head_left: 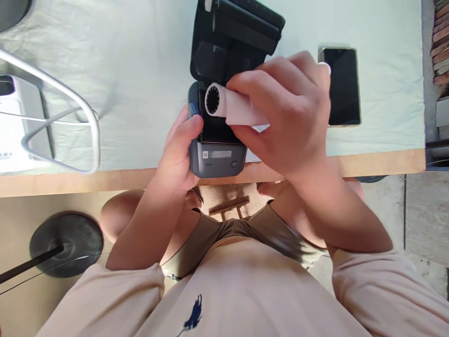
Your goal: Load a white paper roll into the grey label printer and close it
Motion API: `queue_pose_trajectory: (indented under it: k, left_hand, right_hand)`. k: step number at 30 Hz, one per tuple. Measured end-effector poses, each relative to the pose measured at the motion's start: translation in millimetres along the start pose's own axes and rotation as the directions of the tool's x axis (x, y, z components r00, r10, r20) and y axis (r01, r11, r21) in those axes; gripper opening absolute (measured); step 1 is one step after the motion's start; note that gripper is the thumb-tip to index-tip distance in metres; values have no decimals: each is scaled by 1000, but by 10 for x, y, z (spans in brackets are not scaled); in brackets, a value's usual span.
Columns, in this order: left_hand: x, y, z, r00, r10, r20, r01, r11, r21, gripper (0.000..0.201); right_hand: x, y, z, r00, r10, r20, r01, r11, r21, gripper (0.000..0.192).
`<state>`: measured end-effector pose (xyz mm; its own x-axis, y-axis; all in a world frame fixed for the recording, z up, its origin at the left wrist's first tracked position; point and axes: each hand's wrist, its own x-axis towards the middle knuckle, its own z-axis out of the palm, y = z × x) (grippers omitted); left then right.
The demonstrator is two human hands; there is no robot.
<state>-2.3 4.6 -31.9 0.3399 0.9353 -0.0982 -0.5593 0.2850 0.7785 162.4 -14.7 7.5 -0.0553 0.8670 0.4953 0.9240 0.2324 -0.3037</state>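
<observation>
A small dark grey label printer (221,161) sits near the front edge of the table, its black lid (228,51) swung up and back. My left hand (180,150) grips the printer's left side, thumb by the blue latch (194,109). In my right hand (280,103) is a roll of white label paper (242,108), pinched between thumb and fingers. The roll is tilted over the printer's open bay, its dark ribbed core facing left. Whether it touches the inside of the bay I cannot tell.
A phone (342,86) lies to the right of my right hand. At left, a white box-shaped device (24,121) stands with a thick white cable (93,135) looping beside it. The wooden table edge (379,163) runs in front of me. A round black stand base (66,243) is on the floor.
</observation>
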Motion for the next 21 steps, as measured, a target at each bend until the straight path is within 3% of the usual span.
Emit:
queue_pose_trajectory:
  k: [4, 8, 11, 16, 18, 21]
  left_hand:
    - [-24, 1, 47, 1000, -7, 20, 7, 1000, -1, 16]
    - [-39, 29, 63, 1000, -19, 14, 20, 1000, -14, 11]
    - [-30, 53, 66, 999, -37, 7, 37, 997, -61, 15]
    - [4, 64, 13, 1000, -21, 12, 22, 998, -59, 22]
    - [3, 66, -19, 999, -30, 26, 31, 999, -44, 21]
    - [-20, 76, -48, 996, -77, 53, 79, 996, -34, 26]
  right_hand:
    - [-41, 13, 49, 1000, 3, 14, -4, 1000, 20, 23]
    - [-36, -7, 83, 994, 40, 97, -43, 999, 27, 31]
    - [21, -61, -19, 993, 33, 113, -41, 996, 73, 38]
    - [-9, -127, -109, 958, -95, 269, 47, 983, 178, 52]
    - [-90, -96, -45, 958, -213, 189, 174, 963, 206, 48]
    - [-185, 3, 42, 928, -365, -71, 369, 884, 286, 32]
